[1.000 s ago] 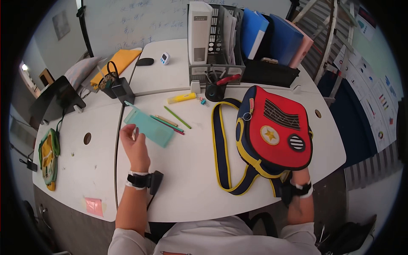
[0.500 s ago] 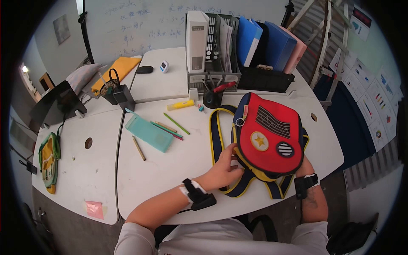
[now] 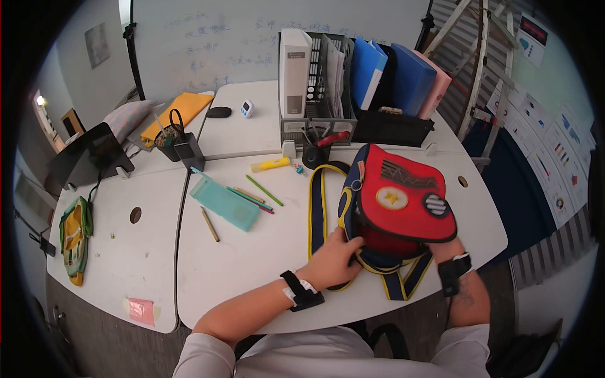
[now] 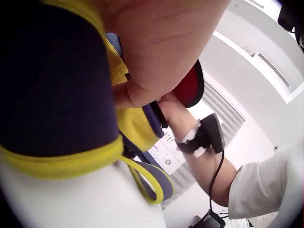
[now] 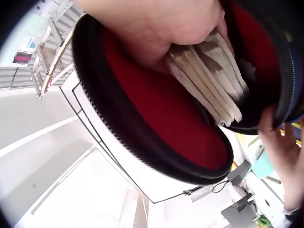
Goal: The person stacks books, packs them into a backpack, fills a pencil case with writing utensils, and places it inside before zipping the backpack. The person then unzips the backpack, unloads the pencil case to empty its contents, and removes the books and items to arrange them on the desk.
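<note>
A red and navy backpack [image 3: 397, 189] with yellow trim stands on the table, its front flap hanging away from the body. My left hand [image 3: 334, 257] grips the bag's lower left edge; in the right wrist view its fingers [image 5: 278, 142] pinch the dark rim of the opening. My right hand [image 5: 161, 28] reaches into the bag's red-lined mouth and holds a few thick books [image 5: 206, 78], page edges showing. In the head view that hand [image 3: 444, 250] is mostly hidden behind the flap. A navy strap [image 3: 317, 214] loops out on the left.
Left of the bag lie a teal pencil case [image 3: 225, 203], several coloured pencils [image 3: 263, 189] and a yellow marker [image 3: 270, 165]. A black pen cup [image 3: 315, 153] stands behind the bag, before a file rack [image 3: 318, 129] with binders. A green pouch [image 3: 75, 239] lies far left.
My left hand has left a brown pencil on the table beside the pencil case and moved right to the backpack's edge. The flap has come away from the body, showing the red inside.
</note>
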Demonstrator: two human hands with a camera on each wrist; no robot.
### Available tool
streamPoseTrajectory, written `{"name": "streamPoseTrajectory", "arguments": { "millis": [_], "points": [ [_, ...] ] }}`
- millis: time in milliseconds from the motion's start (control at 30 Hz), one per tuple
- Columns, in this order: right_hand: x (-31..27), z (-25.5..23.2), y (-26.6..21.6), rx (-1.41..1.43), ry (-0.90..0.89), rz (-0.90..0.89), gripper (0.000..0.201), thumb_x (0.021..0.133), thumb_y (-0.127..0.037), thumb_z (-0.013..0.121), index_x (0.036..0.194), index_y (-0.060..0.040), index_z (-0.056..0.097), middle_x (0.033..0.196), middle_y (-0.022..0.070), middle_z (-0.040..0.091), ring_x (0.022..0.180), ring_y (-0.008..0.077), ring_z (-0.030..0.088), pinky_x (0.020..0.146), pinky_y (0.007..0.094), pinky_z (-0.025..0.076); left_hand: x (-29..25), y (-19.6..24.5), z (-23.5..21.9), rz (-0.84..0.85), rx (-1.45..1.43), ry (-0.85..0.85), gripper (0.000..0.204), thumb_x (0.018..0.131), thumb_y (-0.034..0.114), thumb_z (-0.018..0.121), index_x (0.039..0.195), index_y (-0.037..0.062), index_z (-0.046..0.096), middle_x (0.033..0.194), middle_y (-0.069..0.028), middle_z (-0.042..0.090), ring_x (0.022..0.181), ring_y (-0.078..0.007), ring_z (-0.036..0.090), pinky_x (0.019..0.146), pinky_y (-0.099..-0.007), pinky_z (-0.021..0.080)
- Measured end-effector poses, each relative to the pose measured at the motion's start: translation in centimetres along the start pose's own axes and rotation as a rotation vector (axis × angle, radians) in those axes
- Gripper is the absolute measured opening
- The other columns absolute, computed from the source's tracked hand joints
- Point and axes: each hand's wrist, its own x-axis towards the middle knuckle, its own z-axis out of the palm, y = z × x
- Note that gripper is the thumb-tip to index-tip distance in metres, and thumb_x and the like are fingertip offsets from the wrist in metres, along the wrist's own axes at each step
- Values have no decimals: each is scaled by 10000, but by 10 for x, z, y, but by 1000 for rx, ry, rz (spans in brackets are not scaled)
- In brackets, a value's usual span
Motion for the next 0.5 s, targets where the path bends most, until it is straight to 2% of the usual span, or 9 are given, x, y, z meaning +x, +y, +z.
{"name": "streamPoseTrajectory", "arguments": {
  "millis": [100,133,233,300,333,367,400,433,500],
  "points": [
    [6,-23,-20,146,-2,96,311,945,-68,567,1246,-3,605,1261,188,646,1125,330,641,964,457,524,4,-7,-10,-115,93,-12,473,769,198,695,1222,100,599,878,-174,632,836,-397,644,757,-474,535],
    [-6,-40,-16,189,-9,128,310,946,-68,565,1246,-3,605,1264,187,645,1126,329,641,964,457,525,10,-13,-10,-99,38,18,500,794,207,691,1266,85,580,873,-201,666,821,-402,662,737,-458,543],
    [-46,-85,-5,301,-44,219,307,951,-68,561,1248,-2,604,1271,185,643,1131,324,641,966,456,526,33,-23,-13,-286,-280,-95,601,852,224,676,1401,60,492,848,-239,676,784,-367,692,721,-395,543],
    [-47,-89,-13,364,-71,277,305,954,-68,558,1248,-2,604,1276,183,642,1134,321,641,967,455,527,45,-44,-6,-295,-437,-72,609,878,118,641,1455,76,453,831,-98,663,719,-204,646,677,-328,520],
    [-58,-100,-6,264,33,297,340,987,-111,538,1309,-8,574,1322,146,621,1138,262,645,978,451,549,52,-63,3,-325,-538,-92,609,900,68,605,1483,87,429,836,-25,656,717,-137,618,665,-308,511],
    [-87,-82,-10,179,20,311,330,968,-123,565,1274,-1,593,1264,126,654,1094,245,666,917,419,568,60,-73,3,-364,-696,-169,646,915,22,610,1516,114,392,978,-25,685,838,-105,640,741,-286,535],
    [-107,-92,3,-353,-143,40,421,887,-130,638,1276,20,580,1222,119,668,1079,236,670,906,388,555,66,-87,18,-393,-1004,-164,690,918,-7,623,1536,159,365,1153,-74,675,1001,-114,643,872,-280,537],
    [-117,-82,-9,-177,-31,298,587,824,-85,689,1377,-3,510,1280,125,633,1133,256,643,971,377,521,66,-81,15,-359,-1097,-142,704,918,-38,608,1541,169,354,1229,-96,646,1072,-138,631,927,-294,523],
    [-129,-79,-5,-162,-99,321,652,792,-72,684,1405,3,475,1309,128,613,1163,261,627,998,368,497,66,-73,6,-334,-1199,-115,720,917,-70,593,1545,179,343,1304,-118,617,1142,-161,619,982,-307,509]
  ]
}}
